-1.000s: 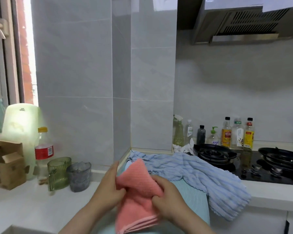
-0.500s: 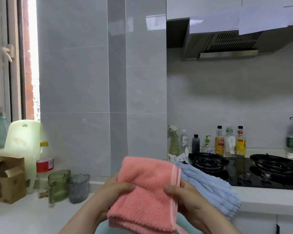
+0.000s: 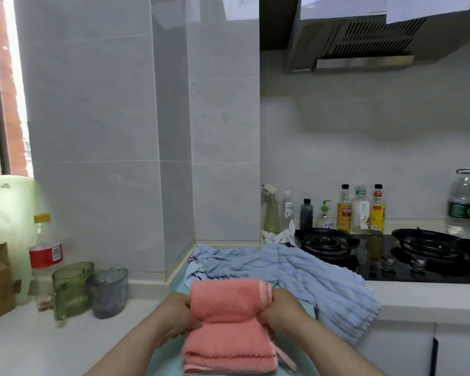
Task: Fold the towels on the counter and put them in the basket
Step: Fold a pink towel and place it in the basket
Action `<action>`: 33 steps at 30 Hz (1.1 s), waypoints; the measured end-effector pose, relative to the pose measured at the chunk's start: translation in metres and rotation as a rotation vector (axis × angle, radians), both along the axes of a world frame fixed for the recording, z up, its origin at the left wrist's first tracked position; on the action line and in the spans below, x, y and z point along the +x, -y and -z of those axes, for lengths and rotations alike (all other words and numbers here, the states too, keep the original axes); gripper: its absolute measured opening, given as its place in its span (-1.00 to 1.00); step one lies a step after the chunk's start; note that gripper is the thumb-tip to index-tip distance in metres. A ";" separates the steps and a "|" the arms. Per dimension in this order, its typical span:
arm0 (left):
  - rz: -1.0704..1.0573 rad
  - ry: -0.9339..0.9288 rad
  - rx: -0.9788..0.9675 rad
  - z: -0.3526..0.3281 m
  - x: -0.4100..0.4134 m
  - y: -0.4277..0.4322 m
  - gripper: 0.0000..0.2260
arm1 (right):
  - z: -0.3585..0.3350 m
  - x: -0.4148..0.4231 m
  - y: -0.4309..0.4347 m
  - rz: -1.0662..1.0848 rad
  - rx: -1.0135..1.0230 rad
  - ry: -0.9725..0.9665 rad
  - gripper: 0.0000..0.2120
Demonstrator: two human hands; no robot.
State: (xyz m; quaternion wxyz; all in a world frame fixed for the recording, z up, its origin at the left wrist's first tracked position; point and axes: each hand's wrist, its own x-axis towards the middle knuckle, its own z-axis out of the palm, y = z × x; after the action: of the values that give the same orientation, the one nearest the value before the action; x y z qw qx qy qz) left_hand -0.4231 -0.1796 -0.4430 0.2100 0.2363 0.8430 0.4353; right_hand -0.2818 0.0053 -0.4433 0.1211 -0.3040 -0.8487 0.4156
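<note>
Both hands grip the folded pink towel (image 3: pixel 229 308) at its sides: left hand (image 3: pixel 174 314), right hand (image 3: pixel 282 310). Blue towel (image 3: pixel 296 270) lies behind on counter (image 3: pixel 418 297), nr stove (image 3: pixel 391 256).

A white bench (image 3: pixel 25 348) carries a rumpled blue towel (image 3: pixel 296 270) draped over its near edge, a green cup (image 3: pixel 71 289) and grey cup (image 3: pixel 107 291) at left, a black gas hob (image 3: pixel 391 264) at right, with bottles (image 3: pixel 360 210) lined up behind it.
</note>
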 end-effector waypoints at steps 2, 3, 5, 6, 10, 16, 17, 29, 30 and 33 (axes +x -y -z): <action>-0.013 0.006 -0.018 0.005 -0.003 -0.009 -0.83 | 0.004 -0.006 -0.004 0.028 0.019 0.027 -0.66; -0.023 0.044 -0.006 0.006 -0.003 -0.011 -0.84 | 0.004 -0.007 -0.003 0.039 -0.003 0.028 -0.65; -0.050 0.202 0.073 0.005 -0.003 -0.015 -0.82 | -0.001 -0.003 0.001 0.041 -0.159 -0.002 -0.69; -0.069 0.298 0.118 0.004 -0.005 -0.016 -0.82 | -0.003 -0.001 0.003 0.031 -0.266 -0.029 -0.69; -0.144 0.637 0.306 -0.005 -0.003 -0.014 -0.86 | -0.011 0.005 0.006 -0.009 -0.669 -0.133 -0.72; -0.145 0.689 0.476 0.005 0.005 -0.008 -0.62 | -0.008 0.008 0.008 0.035 -0.955 -0.229 -0.54; -0.159 0.695 0.513 0.008 0.005 -0.008 -0.62 | -0.006 0.007 0.007 0.035 -0.972 -0.253 -0.55; -0.193 0.397 0.533 0.035 0.018 -0.001 -0.84 | 0.031 0.013 0.009 -0.027 -0.708 -0.368 -0.70; -0.189 0.389 0.516 0.036 0.019 0.002 -0.84 | 0.034 0.015 0.009 -0.047 -0.679 -0.367 -0.67; -0.147 0.281 0.426 0.039 0.021 0.007 -0.81 | 0.040 0.019 0.010 -0.075 -0.505 -0.315 -0.61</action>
State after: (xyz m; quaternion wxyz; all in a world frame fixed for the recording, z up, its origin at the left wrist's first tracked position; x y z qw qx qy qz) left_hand -0.4018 -0.1868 -0.4816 0.2385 0.1505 0.7098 0.6454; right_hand -0.2626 -0.0046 -0.4838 0.1563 -0.2249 -0.6998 0.6597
